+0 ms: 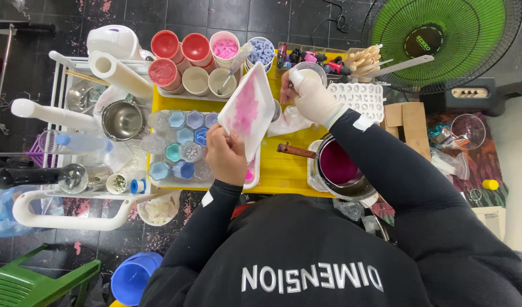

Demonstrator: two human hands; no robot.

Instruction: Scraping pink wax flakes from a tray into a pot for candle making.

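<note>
My left hand [227,154] grips the lower edge of a white square mould [246,108] stained pink, tilted up over the yellow table [283,170]. My right hand [309,96], in a white glove, reaches across to a small clear cup [311,71] at the back and touches its rim. A white cloth [288,120] lies under that wrist. A metal pot of dark pink liquid [337,165] with a brown handle [296,150] stands just under my right forearm.
A tray of blue and clear hexagon pieces [181,142] sits left of the mould. Red, beige and pink cups [195,57] line the back. A white letter mould [360,94], wooden sticks [366,57], a green fan [437,34] and a steel bowl [121,119] surround the table.
</note>
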